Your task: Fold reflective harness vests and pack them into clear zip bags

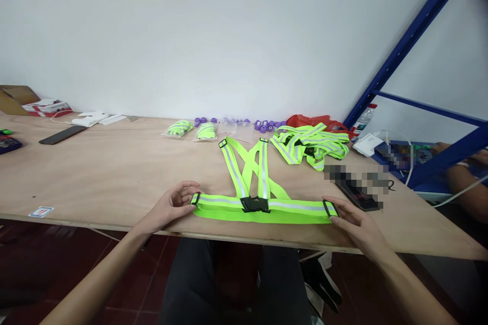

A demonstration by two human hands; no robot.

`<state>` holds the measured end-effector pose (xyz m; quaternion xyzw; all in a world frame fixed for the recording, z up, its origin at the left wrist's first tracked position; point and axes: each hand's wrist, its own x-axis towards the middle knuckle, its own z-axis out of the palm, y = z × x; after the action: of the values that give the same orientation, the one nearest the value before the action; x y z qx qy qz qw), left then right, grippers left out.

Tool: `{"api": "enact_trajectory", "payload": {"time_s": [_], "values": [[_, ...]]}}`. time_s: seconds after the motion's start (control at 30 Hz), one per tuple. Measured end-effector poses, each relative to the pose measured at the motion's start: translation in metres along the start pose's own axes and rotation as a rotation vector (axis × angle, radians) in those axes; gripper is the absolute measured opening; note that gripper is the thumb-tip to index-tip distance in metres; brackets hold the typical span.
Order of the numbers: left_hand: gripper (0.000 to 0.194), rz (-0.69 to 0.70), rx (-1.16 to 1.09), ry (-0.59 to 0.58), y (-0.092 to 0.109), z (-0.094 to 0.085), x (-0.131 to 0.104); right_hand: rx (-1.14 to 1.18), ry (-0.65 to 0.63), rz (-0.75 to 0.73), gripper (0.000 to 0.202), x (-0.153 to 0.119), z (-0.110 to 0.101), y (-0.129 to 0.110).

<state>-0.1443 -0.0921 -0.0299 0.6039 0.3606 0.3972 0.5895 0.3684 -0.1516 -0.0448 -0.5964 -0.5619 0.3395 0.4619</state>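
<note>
A neon-yellow reflective harness point(262, 177) with grey stripes lies spread on the table, its two shoulder straps crossing toward the wall. Its waist belt stretches sideways near the table's front edge, with a black buckle point(255, 204) at the middle. My left hand point(171, 205) is closed at the belt's left end, thumb and fingers about the strap beside a black slider. At the right end, my right hand point(353, 221) pinches the belt next to another slider. The lower, back side of the belt shows just below the front strip.
Behind the harness lie bagged harnesses point(207, 131), purple rolls point(267, 126) and a heap of loose harnesses point(310, 144) by a red bag point(305, 121). A dark phone point(358, 193) sits at right, near a blue metal frame point(412, 25). Another person's arm point(467, 183) shows beyond it.
</note>
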Motion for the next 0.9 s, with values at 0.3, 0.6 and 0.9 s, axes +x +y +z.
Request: {"api": "enact_trajectory", "payload": {"time_s": [0.3,0.6,0.9], "values": [[0.05,-0.073,0.371,-0.06,0.019,0.002,-0.005,0.377,-0.039,0.144,0.049,0.0,-0.002,-0.023],[0.052,-0.061,0.549,-0.108,0.019,0.005,0.0,0.55,0.03,0.07,0.038,0.007,0.006,-0.025],[0.048,-0.027,0.609,-0.097,0.029,0.0,-0.001,-0.039,-0.119,0.031,0.06,0.005,-0.004,-0.034]]}}
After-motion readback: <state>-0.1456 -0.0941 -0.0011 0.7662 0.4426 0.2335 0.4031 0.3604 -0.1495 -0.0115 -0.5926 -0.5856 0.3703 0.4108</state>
